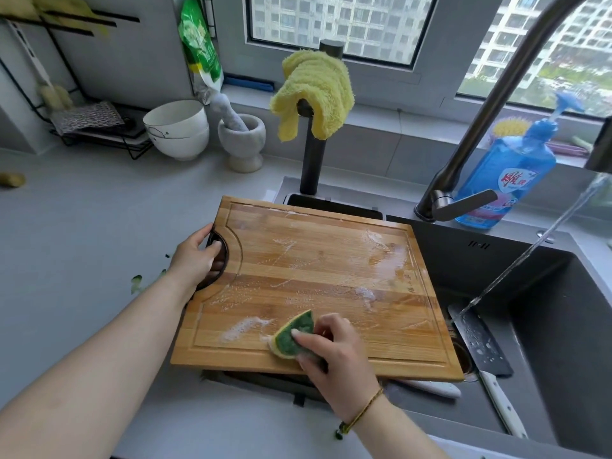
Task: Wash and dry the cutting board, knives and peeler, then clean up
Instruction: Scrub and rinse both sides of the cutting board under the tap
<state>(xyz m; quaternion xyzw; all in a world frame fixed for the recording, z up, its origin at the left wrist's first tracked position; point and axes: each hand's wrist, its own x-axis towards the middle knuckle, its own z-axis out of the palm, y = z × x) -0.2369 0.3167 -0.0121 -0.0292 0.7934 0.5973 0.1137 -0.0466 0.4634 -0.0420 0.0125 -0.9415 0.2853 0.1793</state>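
A wooden cutting board (324, 279) with streaks of white foam lies tilted over the left part of the dark sink (563, 326). My left hand (195, 256) grips the board at its round handle cut-out on the left edge. My right hand (331, 346) holds a green and yellow sponge (293, 336) against the board's near edge. A cleaver with a white handle (480, 342) lies in the sink under a stream of water (530, 250). Another white handle (430, 387) shows below the board's front edge.
The faucet (480, 120) runs at the right, with a blue dish soap bottle (503, 173) behind it. A yellow cloth (314, 91) hangs on a dark post. White bowls (177, 127), a stone mortar (241, 140) and a black rack (99, 127) stand at the back left. Green scraps (137, 281) lie on the counter.
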